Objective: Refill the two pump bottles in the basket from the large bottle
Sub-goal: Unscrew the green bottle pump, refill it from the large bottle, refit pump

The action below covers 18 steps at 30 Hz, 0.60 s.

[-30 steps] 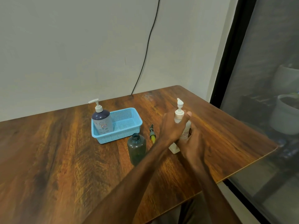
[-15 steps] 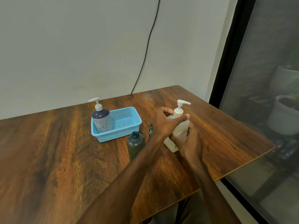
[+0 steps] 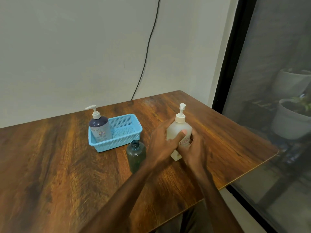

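- My left hand (image 3: pixel 161 145) and right hand (image 3: pixel 193 153) curl round the white plastic pump bottle (image 3: pixel 179 129).
- A capless dark green bottle (image 3: pixel 136 156) stands by my left wrist, with the blue mesh basket (image 3: pixel 125 132) behind it.

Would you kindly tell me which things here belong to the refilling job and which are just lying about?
Job: white plastic pump bottle, held by left hand and right hand; dark purple pump bottle in light-blue plastic mesh basket; uncapped dark green plastic bottle.
Lying about: black cable on the wall; grey plant pots behind the glass.
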### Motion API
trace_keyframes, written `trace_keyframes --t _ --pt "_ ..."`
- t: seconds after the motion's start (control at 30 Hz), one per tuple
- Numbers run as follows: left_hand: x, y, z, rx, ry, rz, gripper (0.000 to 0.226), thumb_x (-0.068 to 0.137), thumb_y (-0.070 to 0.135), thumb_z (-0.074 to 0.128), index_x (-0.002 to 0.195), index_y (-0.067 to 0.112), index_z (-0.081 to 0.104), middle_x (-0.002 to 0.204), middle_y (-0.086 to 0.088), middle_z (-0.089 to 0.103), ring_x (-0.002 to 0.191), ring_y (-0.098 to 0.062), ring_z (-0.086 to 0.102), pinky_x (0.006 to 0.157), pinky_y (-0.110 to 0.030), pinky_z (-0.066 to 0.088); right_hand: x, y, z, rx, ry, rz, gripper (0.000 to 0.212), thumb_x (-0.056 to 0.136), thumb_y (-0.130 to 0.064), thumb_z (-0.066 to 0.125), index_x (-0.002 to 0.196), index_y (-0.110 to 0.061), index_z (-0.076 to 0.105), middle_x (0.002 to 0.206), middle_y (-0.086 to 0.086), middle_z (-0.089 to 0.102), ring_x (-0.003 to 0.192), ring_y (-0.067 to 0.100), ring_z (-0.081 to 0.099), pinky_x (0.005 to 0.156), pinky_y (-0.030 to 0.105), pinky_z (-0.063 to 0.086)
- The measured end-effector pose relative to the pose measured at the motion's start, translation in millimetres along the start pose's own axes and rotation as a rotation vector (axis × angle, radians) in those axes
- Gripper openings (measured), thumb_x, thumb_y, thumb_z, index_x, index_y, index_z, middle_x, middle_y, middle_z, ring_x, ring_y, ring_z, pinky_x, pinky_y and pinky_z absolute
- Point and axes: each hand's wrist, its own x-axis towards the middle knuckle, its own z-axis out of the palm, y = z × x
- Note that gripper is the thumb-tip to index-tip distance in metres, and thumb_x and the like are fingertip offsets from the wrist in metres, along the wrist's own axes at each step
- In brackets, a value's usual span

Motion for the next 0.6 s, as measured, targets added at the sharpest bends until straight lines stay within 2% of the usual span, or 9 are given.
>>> trace_keyframes --t 0.07,0.13,0.27,0.37,0.4,0.47,0.53,0.6 --pt "-6 -4 -7 -0.019 0.007 0.050 0.058 0.088 0.048 0.074 0.142 0.036 0.055 0.142 0.018 0.057 0.126 0.000 0.056 0.101 -0.030 0.054 1 -1 -1 -0.022 0.007 0.012 0.079 0.063 -0.060 0.077 0.130 -0.028 0.050 0.125 -0.006 0.061 0.114 0.016 0.057 0.087 0.030 0.042" --pt "-6 -2 -10 0.058 -0.020 0.017 0.060 0.088 0.042 0.075 0.142 0.032 0.051 0.144 0.014 0.056 0.126 -0.003 0.056 0.103 -0.035 0.054 1 0 -1 -0.009 -0.016 0.016 0.080 0.065 -0.056 0.079 0.133 -0.028 0.048 0.127 -0.005 0.060 0.115 0.016 0.057 0.088 0.031 0.043" --pt "2 8 -10 0.175 -0.114 -0.051 0.072 0.086 0.029 0.078 0.147 0.026 0.041 0.142 0.004 0.057 0.127 -0.014 0.056 0.104 -0.040 0.053 5 4 -21 0.273 -0.280 0.058 0.084 0.066 -0.039 0.085 0.138 -0.028 0.045 0.132 -0.007 0.058 0.117 0.012 0.057 0.091 0.035 0.053" --pt "8 7 -7 0.268 -0.135 -0.022 0.071 0.084 0.025 0.080 0.145 0.021 0.043 0.141 0.001 0.057 0.129 -0.018 0.055 0.097 -0.029 0.049 19 0 -53 0.345 -0.331 0.047 0.062 0.084 -0.014 0.073 0.140 -0.023 0.048 0.139 -0.008 0.054 0.123 0.008 0.053 0.091 0.026 0.050" --pt "9 6 -5 0.300 -0.129 -0.003 0.072 0.083 0.026 0.082 0.144 0.020 0.043 0.140 0.001 0.057 0.128 -0.017 0.055 0.095 -0.026 0.046 25 -3 -62 0.366 -0.296 0.044 0.052 0.088 -0.014 0.069 0.136 -0.025 0.052 0.136 -0.011 0.057 0.121 0.007 0.056 0.091 0.028 0.052" --pt "11 4 -2 0.333 -0.092 0.023 0.071 0.083 0.031 0.083 0.142 0.019 0.045 0.138 0.001 0.058 0.126 -0.015 0.055 0.095 -0.025 0.045 36 -11 -70 0.443 -0.248 0.044 0.038 0.090 -0.026 0.069 0.127 -0.027 0.061 0.120 -0.015 0.067 0.110 0.004 0.064 0.092 0.036 0.056" --pt "12 3 0 0.350 -0.060 0.030 0.068 0.084 0.034 0.082 0.140 0.019 0.047 0.136 0.001 0.060 0.124 -0.015 0.057 0.095 -0.026 0.045 41 -26 -66 0.447 -0.253 0.008 0.040 0.083 -0.039 0.075 0.120 -0.028 0.067 0.109 -0.017 0.071 0.101 0.000 0.067 0.090 0.034 0.057" --pt "13 1 2 0.363 -0.051 0.032 0.067 0.084 0.038 0.082 0.139 0.020 0.048 0.134 0.001 0.061 0.123 -0.016 0.058 0.091 -0.024 0.043 45 -38 -56 0.344 -0.245 -0.068 0.046 0.078 -0.047 0.078 0.118 -0.026 0.069 0.105 -0.016 0.072 0.096 0.001 0.068 0.088 0.031 0.057"
